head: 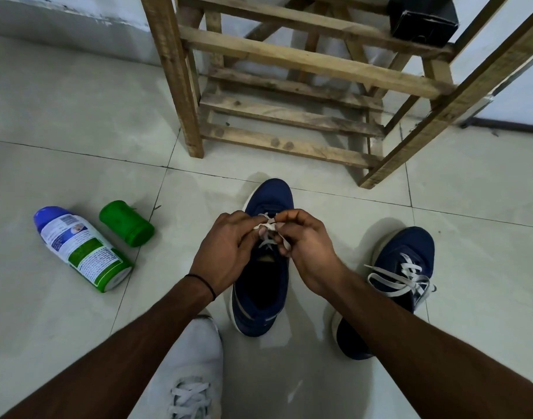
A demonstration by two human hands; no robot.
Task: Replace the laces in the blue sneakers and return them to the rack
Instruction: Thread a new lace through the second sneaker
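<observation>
both hands (226, 249) (304, 252) pinching white lace (266, 226) over blue sneaker (259, 297)

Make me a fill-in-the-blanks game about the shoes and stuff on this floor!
1. The left hand and right hand both pinch the white ____ of the middle blue sneaker.
2. The black box sits on the wooden ____.
3. Beside the fallen bottle lies a small container coloured ____.

Missing words: lace; rack; green.

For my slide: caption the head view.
Left hand and right hand pinch the lace over one sneaker; its laced mate lies nearby.
</observation>
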